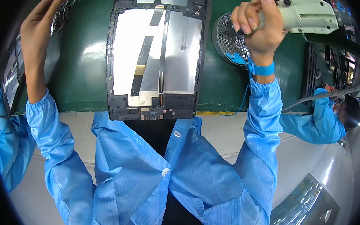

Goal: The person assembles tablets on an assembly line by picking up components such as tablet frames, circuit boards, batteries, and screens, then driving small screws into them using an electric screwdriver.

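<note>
My right hand [263,29] is wrapped round a pale green-white electric screwdriver [307,15], held sideways above the bench; its tip is not visible. Under that hand is a round dish with a perforated top [229,43]. At the far left, my left hand [41,21] reaches up with thumb and forefinger brought together beside a pile of small shiny metal parts [63,14]; what is between the fingertips is too small to tell. Between my hands lies an opened tablet [183,63], showing a silver metal plate, black frame and flat ribbon cables [141,67]. Neither hand touches it.
The bench has a green top [81,69]. A blue wrist strap [264,70] circles my right wrist, with a thin blue cord. Dark panels stand at the right [309,71], near a grey cable [329,95]. Blue-sleeved co-workers sit at both sides.
</note>
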